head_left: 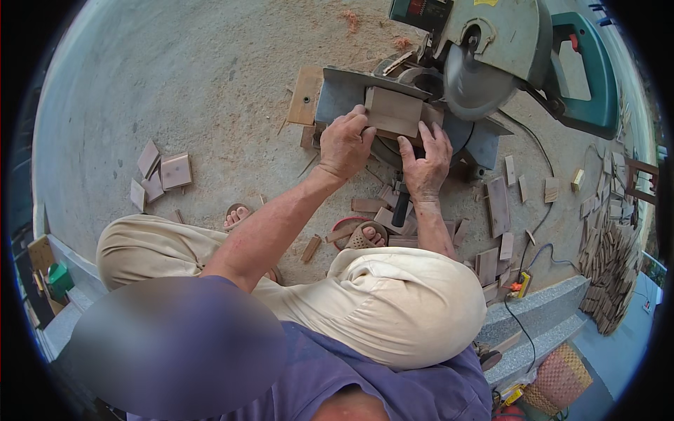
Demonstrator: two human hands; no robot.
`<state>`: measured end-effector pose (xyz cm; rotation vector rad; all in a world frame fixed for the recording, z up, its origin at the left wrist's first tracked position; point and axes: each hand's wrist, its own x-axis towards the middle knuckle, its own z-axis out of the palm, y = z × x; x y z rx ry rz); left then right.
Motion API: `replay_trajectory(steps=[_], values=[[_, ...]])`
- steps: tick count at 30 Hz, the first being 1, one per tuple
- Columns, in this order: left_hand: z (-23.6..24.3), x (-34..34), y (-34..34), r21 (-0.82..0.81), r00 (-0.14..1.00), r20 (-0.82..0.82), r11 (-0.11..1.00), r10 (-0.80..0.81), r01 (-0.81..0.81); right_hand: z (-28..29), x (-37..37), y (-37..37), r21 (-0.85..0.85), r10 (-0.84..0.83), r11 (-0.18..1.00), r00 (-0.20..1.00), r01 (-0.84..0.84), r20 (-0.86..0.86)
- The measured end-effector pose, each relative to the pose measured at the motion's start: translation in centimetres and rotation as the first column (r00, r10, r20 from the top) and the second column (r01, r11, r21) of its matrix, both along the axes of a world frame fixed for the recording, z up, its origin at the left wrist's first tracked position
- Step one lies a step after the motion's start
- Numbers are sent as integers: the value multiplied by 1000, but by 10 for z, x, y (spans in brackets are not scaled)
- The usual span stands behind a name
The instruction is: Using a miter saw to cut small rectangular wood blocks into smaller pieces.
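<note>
A flat brown wooden block point(394, 111) rests against the fence of a mitre saw point(491, 35). My left hand point(346, 142) is closed on the block's left end, its fingertips at the edge. My right hand point(426, 163) grips the block's near right corner, thumb and fingers a little apart. Behind these fingers a smaller piece of wood point(432, 114) shows in part. The round saw blade point(479, 84) is raised to the right of the block and looks smeared, as if turning. The undersides of the block are hidden.
The saw's green handle point(597, 84) juts out right. Wood offcuts point(497, 207) lie around the saw's base and at left point(175, 170). A black cable point(544, 210) runs along the floor at right, near a heap of wood strips point(609, 274). My sandalled foot point(368, 235) is close to the saw.
</note>
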<state>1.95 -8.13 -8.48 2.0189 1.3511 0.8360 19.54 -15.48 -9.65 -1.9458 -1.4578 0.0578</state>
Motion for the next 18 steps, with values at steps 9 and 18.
replay_trajectory(steps=[9, 18], values=[[-6, -7, -3, -15, 997, -52, 998, 54, -55, -3, -4, 7, -8, -48, 999, 990, 50, 130], [-11, 15, -3, -915, 724, 381, 348, 576, 205, 0, -4, 9, -11, -33, 999, 988, 35, 148]])
